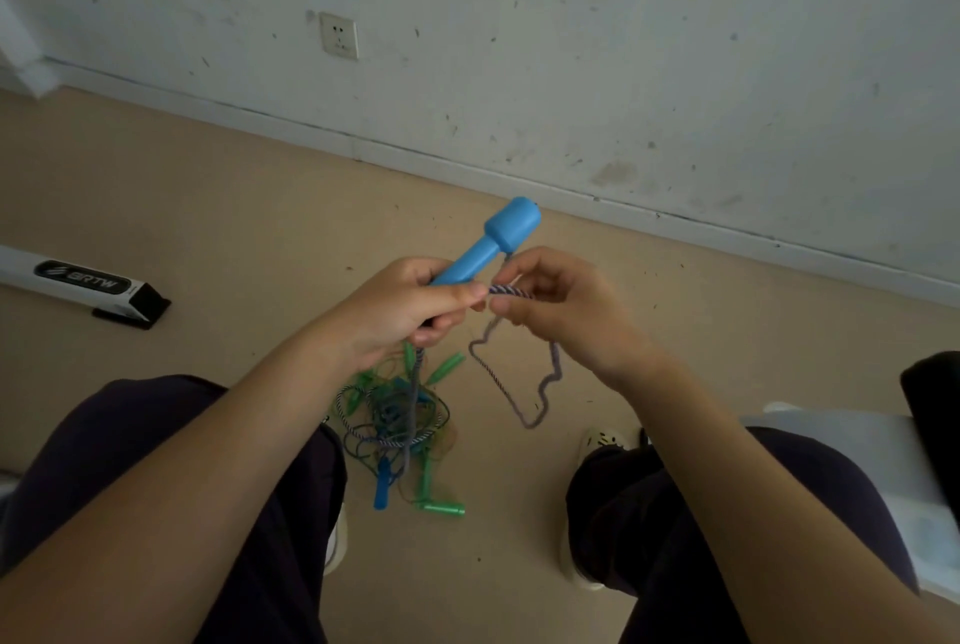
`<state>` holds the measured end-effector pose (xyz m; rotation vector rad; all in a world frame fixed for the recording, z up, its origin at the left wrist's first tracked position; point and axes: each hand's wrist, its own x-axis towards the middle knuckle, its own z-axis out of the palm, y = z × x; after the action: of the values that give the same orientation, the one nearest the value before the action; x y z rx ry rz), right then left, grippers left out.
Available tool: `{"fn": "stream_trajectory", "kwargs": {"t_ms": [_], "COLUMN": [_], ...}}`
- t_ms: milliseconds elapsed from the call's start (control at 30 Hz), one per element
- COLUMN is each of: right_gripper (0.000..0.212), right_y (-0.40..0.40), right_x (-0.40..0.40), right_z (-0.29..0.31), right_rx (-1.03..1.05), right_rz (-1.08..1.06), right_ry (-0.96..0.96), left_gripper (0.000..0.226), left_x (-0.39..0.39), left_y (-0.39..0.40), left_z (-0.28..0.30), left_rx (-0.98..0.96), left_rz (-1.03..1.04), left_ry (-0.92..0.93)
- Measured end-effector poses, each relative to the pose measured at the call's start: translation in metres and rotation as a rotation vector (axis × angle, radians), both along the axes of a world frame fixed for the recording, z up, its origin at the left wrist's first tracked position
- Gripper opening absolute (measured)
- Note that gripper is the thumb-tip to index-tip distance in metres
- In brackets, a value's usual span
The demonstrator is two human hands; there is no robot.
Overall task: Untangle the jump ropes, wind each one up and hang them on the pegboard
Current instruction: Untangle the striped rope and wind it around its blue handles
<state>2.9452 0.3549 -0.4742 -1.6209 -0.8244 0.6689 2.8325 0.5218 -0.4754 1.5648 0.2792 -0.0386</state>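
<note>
My left hand (410, 308) grips a light blue jump-rope handle (493, 241) that points up and away from me. Its purple-and-white braided rope (511, 290) runs from the handle's head into my right hand (561, 311), which pinches it beside my left thumb. A loop of that rope (524, 389) hangs below my right hand. Another strand drops from my left hand into a tangled pile (400, 425) on the floor between my knees, with green handles (441, 508), a blue handle (383, 487) and thin cords knotted together. No pegboard is in view.
A white and black box (83, 287) lies on the beige floor at the left. A marked white wall with a socket (338, 36) runs across the back. My knees in dark trousers and pale shoes (597, 441) flank the pile. A white surface (883, 461) sits at right.
</note>
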Motion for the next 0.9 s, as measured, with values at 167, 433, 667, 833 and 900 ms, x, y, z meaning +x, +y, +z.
{"fn": "stream_trajectory", "kwargs": {"t_ms": [167,433,667,833,900], "right_gripper": [0.01,0.008,0.016,0.027,0.045], "right_y": [0.005,-0.013,-0.01,0.006,0.008], "right_x": [-0.002,0.025,0.017,-0.008,-0.009], "right_z": [-0.003,0.006,0.004,-0.011,-0.008], "right_rx": [-0.041,0.093,0.007,-0.252,-0.263], "right_rz": [-0.026,-0.404,-0.085,0.117,0.103], "right_ry": [-0.045,0.032,0.103,-0.097,-0.134], "left_gripper": [0.022,0.021,0.017,0.016,0.017], "left_x": [0.002,-0.005,-0.005,0.0,0.001], "left_y": [0.001,0.037,0.024,0.004,0.007], "left_z": [0.003,0.004,-0.001,-0.008,-0.006], "left_rx": [-0.003,0.205,0.143,0.106,0.11], "left_rz": [-0.033,0.131,0.085,-0.017,-0.014], "left_ry": [0.025,0.041,0.039,0.067,0.068]}}
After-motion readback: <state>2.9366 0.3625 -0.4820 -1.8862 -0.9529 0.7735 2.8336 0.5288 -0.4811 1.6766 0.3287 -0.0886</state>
